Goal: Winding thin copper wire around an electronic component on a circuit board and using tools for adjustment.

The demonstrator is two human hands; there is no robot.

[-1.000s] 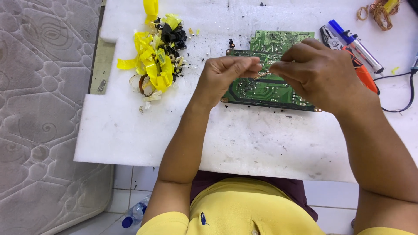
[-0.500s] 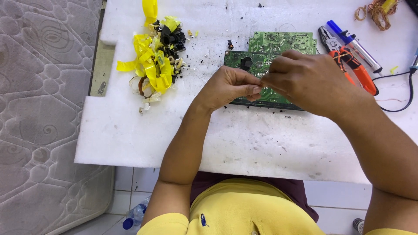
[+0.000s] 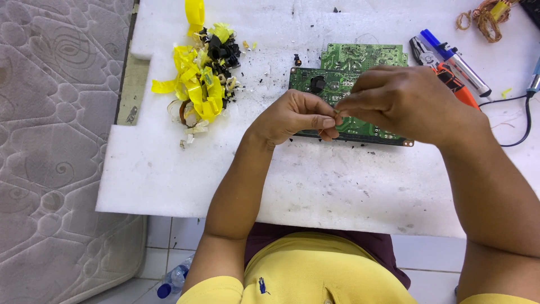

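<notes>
Both hands meet above the green circuit board (image 3: 349, 84), which lies flat near the far edge of the white foam board (image 3: 185, 180). The left hand (image 3: 295, 115) and right hand (image 3: 402, 101) each pinch a very small part (image 3: 338, 116) between thumb and fingertips; the part is too small to identify. Judged by its size, it is light, easily dropped and probably fragile, so a fingertip pinch at its ends suits it. The circuit board looks stiff and light; its bare edges are the safest hold. A pile of yellow tape scraps (image 3: 199, 84) and black bits lies toward the far left corner. Orange-handled pliers (image 3: 444, 73) and a blue marker (image 3: 455, 62) lie right of the circuit board.
</notes>
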